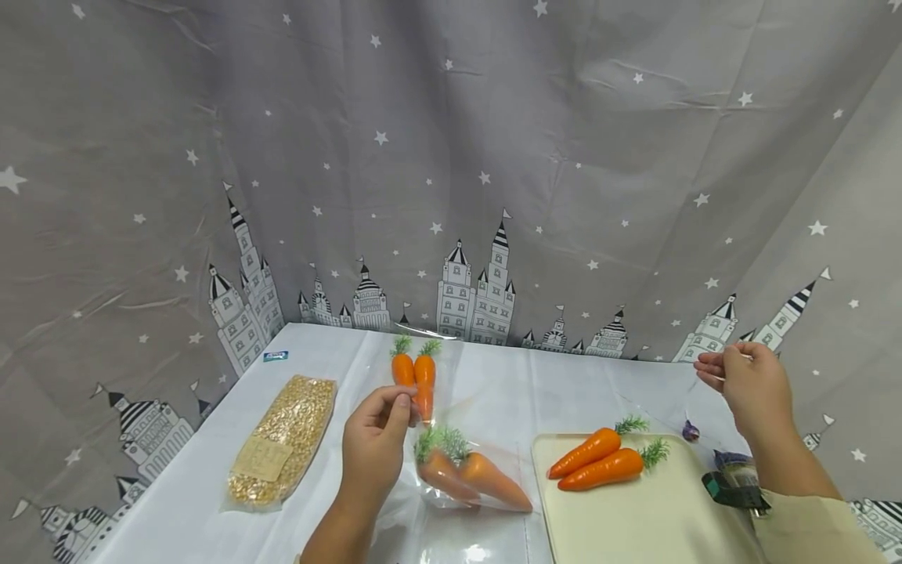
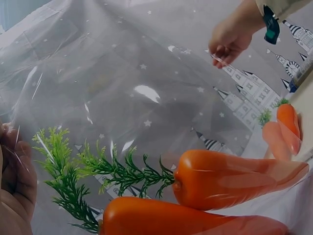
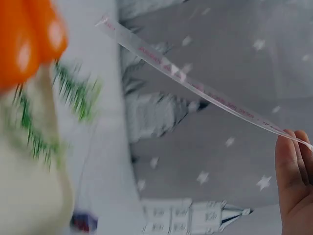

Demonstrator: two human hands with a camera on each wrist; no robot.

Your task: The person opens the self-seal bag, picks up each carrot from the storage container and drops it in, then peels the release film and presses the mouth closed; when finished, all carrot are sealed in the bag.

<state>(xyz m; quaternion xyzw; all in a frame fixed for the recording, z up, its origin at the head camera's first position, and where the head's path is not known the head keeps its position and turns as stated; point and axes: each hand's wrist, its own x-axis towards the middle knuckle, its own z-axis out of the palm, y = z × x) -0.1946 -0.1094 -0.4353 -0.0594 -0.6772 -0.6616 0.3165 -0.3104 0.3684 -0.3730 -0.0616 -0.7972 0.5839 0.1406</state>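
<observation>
My left hand (image 1: 377, 439) pinches the top edge of a clear plastic bag (image 2: 146, 93). Inside that bag lie two orange carrots (image 1: 496, 482) with green, feathery tops, seen closely in the left wrist view. Raised at the right, my right hand (image 1: 757, 392) pinches one end of a thin clear strip (image 3: 171, 71) with small red print. The strip's other end hangs free, away from the bag. Two more carrots (image 1: 602, 470) rest on a cream tray (image 1: 634, 525) between the hands. Behind my left hand is another clear bag holding two carrots (image 1: 425, 368).
A packed bag of yellow kernels (image 1: 296, 415) with a paper label lies at the left. Near the back left corner is a small blue packet (image 1: 276, 356). A little purple item (image 1: 690, 431) sits beyond the tray. A grey starred curtain (image 1: 451, 157) hangs behind the table.
</observation>
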